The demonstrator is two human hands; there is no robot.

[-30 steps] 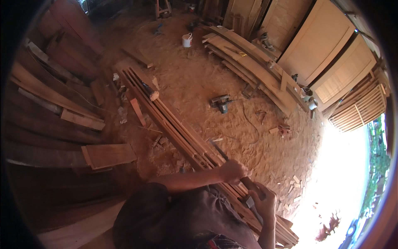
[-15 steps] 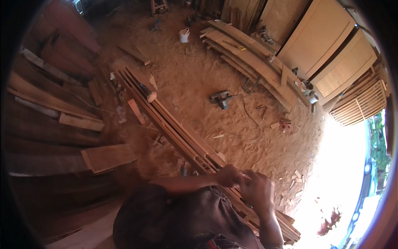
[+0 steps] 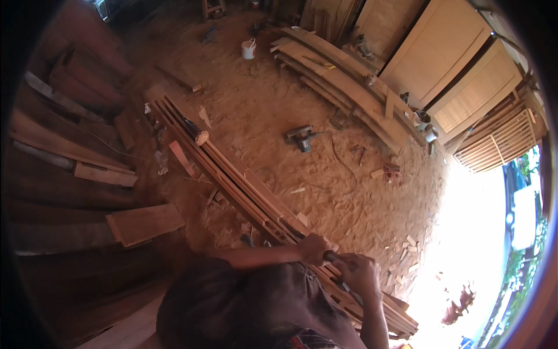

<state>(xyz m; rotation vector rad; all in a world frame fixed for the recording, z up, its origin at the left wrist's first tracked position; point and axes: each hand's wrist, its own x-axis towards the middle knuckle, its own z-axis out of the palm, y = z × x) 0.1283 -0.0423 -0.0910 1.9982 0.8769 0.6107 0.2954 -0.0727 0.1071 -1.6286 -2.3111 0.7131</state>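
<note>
My right hand (image 3: 360,274) is closed around what looks like a chisel, its dark round handle (image 3: 331,256) pointing toward my left hand and a bit of grey metal showing below my fingers. My left hand (image 3: 314,249) is curled up against the handle's end; whatever its fingers enclose is hidden. Both hands are over a bundle of long reddish wooden strips (image 3: 247,200), which runs diagonally from far left to near right and has slots cut in it. A mallet (image 3: 201,138) with a pale round head rests on the strips farther up.
A corded power tool (image 3: 301,138) lies on the sandy floor beyond the strips. Stacked planks (image 3: 343,87) and leaning door panels (image 3: 439,49) stand at the far right, near a white bucket (image 3: 249,49). Dark boards (image 3: 58,192) fill the left side. Offcuts (image 3: 410,250) litter the right.
My hands have come slightly apart, and the dark handle now shows between them. The whole view has shifted a little, so the surroundings sit farther left.
</note>
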